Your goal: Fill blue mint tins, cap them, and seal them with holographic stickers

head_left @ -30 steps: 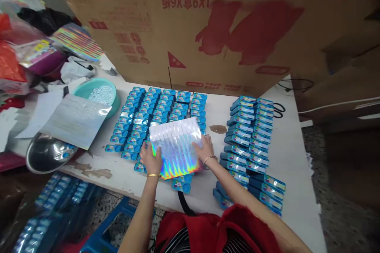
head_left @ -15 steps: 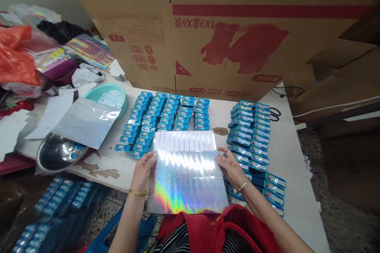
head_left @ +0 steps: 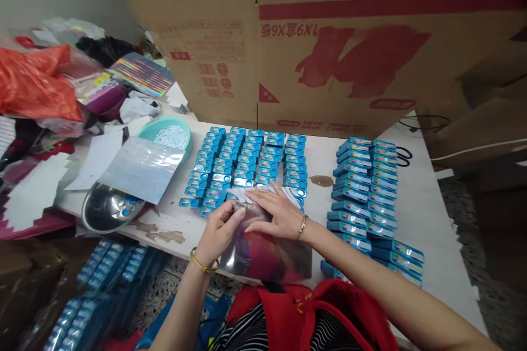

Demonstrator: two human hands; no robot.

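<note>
Holding a shiny holographic foil sheet [head_left: 267, 252] down at the near edge of the worn white table [head_left: 411, 219], both hands are on it at once. The left hand [head_left: 220, 230] has its fingers pinched shut on the sheet's upper left edge, lifting it a little, while the right hand [head_left: 278, 214] lies flat with fingers spread across the top part, pressing it so it doesn't slide around. The sheet sits tilted toward the person, its lower half hanging past the table edge over their red top [head_left: 329, 312], which I'd guess is why it needs a palm on it.

Just behind the hands there's a neat grid of small blue packaged items [head_left: 247, 162] laid in tidy rows, and the far edge of the sheet overlaps the nearest row. Another double column of the same blue packs [head_left: 366, 186] runs down the right side, well apart from the sheet.

Off to the left: a teal plastic bowl of small white bits [head_left: 167, 131], a silvery foil sheet [head_left: 142, 167] resting partly on a round metal bowl [head_left: 107, 208]. A big cardboard box with red print [head_left: 329, 44] stands behind everything.
</note>
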